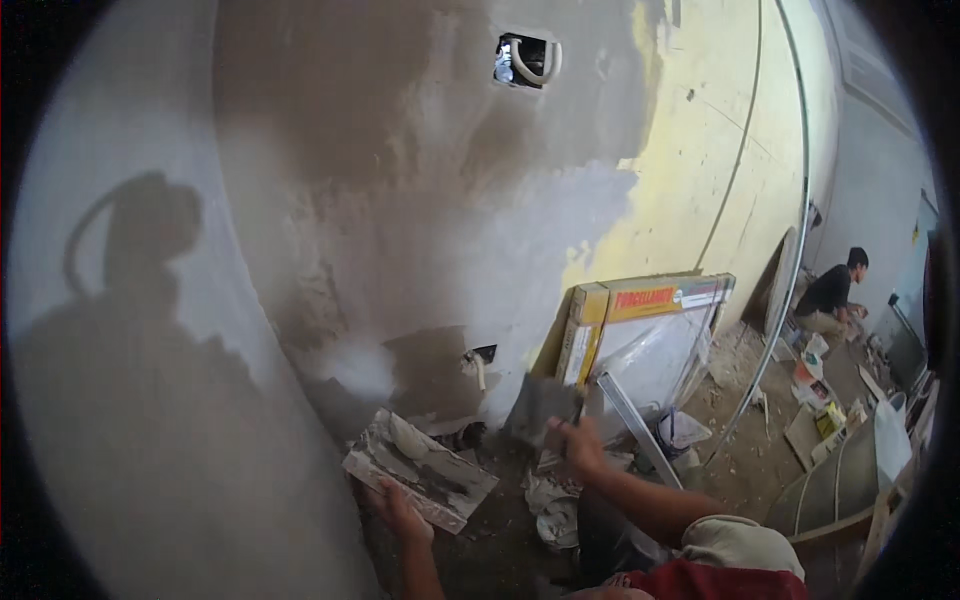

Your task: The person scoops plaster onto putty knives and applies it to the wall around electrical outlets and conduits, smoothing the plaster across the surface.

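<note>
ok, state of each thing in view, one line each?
left hand: gripping the hawk board from below
hawk board: tilted, loaded with grey plaster
right hand: closed on the trowel
trowel: raised, blade smeared grey, near the wall
wall: partly coated, wet dark patches
wall box: open, conduit showing
tile cartons: leaning against the wall

Head view, limits of visibility. The left hand (400, 512) lies partly under the mortar board (420, 470), so its fingers are hidden. The right hand (578, 446) covers the handle of the trowel (540, 405); its grip is blurred. The right forearm is cut off at the lower edge. The box opening (527, 60) in the wall is too dark to read inside. The seated person (835, 295) is too small for detail.
</note>
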